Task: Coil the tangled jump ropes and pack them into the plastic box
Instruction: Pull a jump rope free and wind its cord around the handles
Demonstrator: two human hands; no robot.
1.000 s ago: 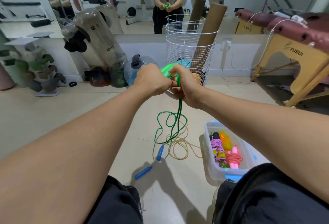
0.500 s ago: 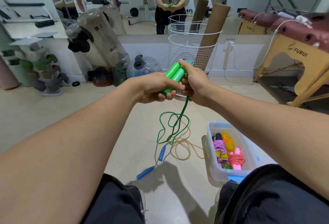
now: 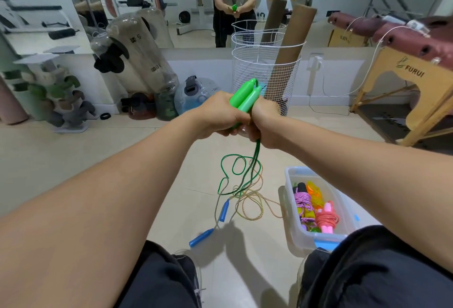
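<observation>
Two green jump-rope handles (image 3: pixel 245 98) stand side by side, tilted up and away, gripped by my left hand (image 3: pixel 218 116). My right hand (image 3: pixel 263 124) grips their lower ends where the green cord (image 3: pixel 241 173) leaves and hangs to the floor in loose loops. Beneath it a yellowish rope (image 3: pixel 255 204) lies tangled on the floor with its two blue handles (image 3: pixel 202 236). The clear plastic box (image 3: pixel 294 231) stands on the floor at the right, holding coiled purple, orange and pink ropes (image 3: pixel 316 209).
A white wire basket (image 3: pixel 247 67) with cardboard tubes stands ahead by the mirror wall. A water jug (image 3: pixel 193 94) and weights sit to its left, a dumbbell rack (image 3: pixel 56 97) at far left. A wooden massage table (image 3: pixel 402 79) fills the right. My knees frame the bottom.
The green handles have come out of my fists and now stand paired and tilted upward. Both hands dropped slightly and stay pressed together; the green cord hangs much as before.
</observation>
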